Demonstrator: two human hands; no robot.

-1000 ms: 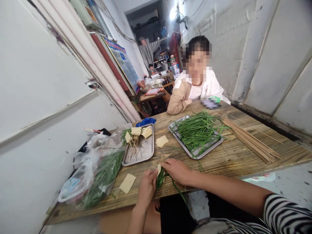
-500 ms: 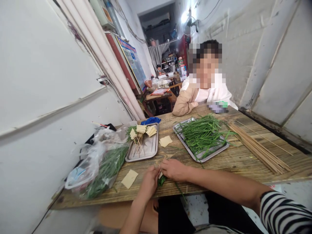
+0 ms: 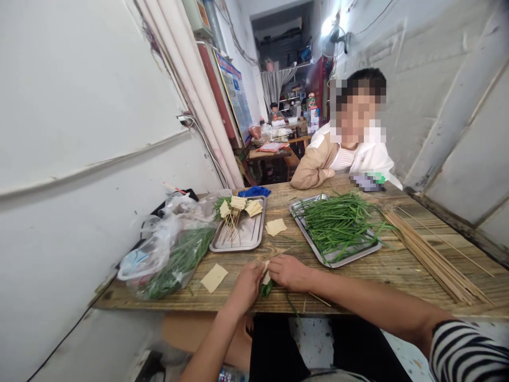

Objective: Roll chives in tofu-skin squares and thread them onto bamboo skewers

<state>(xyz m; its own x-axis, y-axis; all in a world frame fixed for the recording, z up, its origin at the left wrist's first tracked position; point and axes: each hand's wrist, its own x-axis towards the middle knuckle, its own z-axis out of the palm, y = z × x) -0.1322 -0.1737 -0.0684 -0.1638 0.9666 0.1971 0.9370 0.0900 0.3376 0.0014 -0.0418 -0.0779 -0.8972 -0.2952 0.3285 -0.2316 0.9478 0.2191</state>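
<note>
At the near side of the table, my left hand (image 3: 249, 282) is closed on one side of a pale tofu sheet (image 3: 266, 276) wrapped around green chives (image 3: 266, 289). My right hand (image 3: 291, 272) grips the other side of this roll, fingers bent over it. A thin bamboo skewer (image 3: 320, 300) sticks out below my right forearm; whether my fingers hold its other end is hidden. A flat tofu sheet (image 3: 214, 278) lies left of my left hand, and a small pile of tofu sheets (image 3: 275, 227) lies beyond the hands.
A metal tray (image 3: 256, 233) at left holds skewered tofu rolls (image 3: 238, 203). Another tray (image 3: 350, 260) bears loose chives (image 3: 338, 223). Bamboo skewers (image 3: 441, 260) lie at right, a plastic bag of greens (image 3: 178, 262) at left. A person (image 3: 318, 162) sits opposite, arms on the table.
The view has shifted, so the scene sits farther right. More of the tofu roll shows between my hands, and a skewer now shows below my right forearm.
</note>
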